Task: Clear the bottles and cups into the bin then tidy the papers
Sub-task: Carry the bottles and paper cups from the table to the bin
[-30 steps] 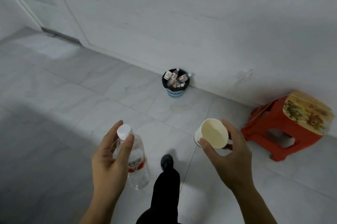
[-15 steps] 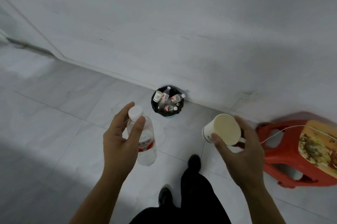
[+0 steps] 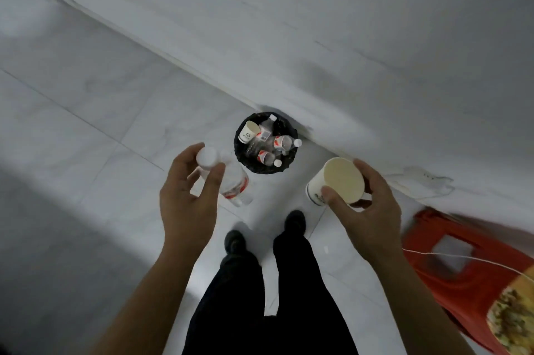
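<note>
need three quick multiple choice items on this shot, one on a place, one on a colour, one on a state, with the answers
1. Where does the bin stand?
A) on a table
B) on the floor at the foot of the wall
C) on a shelf

2. What colour is the stool?
A) red
B) blue
C) green

3. The bottle in the left hand is:
A) uncapped
B) crushed flat
C) capped

Answers:
1 B, it sits on the floor right by the wall's base.
2 A, its frame shows red.
3 C, a white cap shows between thumb and fingers.
</note>
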Tool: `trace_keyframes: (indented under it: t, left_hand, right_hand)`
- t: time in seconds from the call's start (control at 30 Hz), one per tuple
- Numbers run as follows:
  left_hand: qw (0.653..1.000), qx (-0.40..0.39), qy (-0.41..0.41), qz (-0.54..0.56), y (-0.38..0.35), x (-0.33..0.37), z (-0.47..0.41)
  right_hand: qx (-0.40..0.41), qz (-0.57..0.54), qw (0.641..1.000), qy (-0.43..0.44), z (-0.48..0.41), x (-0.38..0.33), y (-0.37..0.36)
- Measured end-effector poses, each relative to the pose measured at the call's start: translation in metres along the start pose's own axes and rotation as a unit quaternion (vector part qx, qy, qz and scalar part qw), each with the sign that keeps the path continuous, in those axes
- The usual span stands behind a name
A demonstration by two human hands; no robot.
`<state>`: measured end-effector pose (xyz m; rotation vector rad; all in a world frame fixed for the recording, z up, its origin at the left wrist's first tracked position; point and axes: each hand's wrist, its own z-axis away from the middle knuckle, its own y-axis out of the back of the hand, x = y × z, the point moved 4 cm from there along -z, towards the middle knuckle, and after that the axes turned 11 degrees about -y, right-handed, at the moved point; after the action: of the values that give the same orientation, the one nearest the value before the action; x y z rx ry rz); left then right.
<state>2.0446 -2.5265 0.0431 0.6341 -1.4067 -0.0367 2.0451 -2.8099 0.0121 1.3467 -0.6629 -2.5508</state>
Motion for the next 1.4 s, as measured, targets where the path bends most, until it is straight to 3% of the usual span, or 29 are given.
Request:
trace_keyframes:
  t: [0.23,0.47,0.7,0.83,0.97,1.13,1.27,1.4]
  left_hand:
    - [0.997,-0.035,0.07,-0.026,-0.107,-0.174,-0.091]
    - [0.989,-0.111,0.064,-0.079,-0.227,-0.354,-0.161]
    - [0.969,-0.225,0.014,-0.095,-0.317,-0.422,-0.187]
    - [0.964,-0.24,0.007,-0.117,-0.316,-0.434,-0.182]
    - [0.956,-0.183,-0.001,-0.227,-0.267,-0.455,-0.159]
    - [0.919,-0.263,0.157,-0.249,-0.228,-0.516,-0.15]
    - [0.908,-0.332,0.121,-0.226,-0.234,-0.538,-0.173]
    - [0.9,-0.367,0.081,-0.221,-0.247,-0.546,-0.186]
  right_hand:
    - [-0.017,0.028,0.997,-0.073,-0.132,0.083,-0.106]
    - [0.001,0.003,0.99,-0.138,-0.247,0.173,-0.217]
    - [0.02,-0.023,0.979,-0.2,-0.302,0.215,-0.259]
    - [0.032,-0.032,0.974,-0.223,-0.313,0.209,-0.259]
    - [0.025,-0.084,0.972,-0.216,-0.328,0.189,-0.275]
    - [-0.027,-0.057,0.985,-0.164,-0.363,0.158,-0.336]
    - [-0.063,0.011,0.993,-0.095,-0.392,0.145,-0.388]
    - [-0.108,0.113,0.984,-0.083,-0.411,0.152,-0.429]
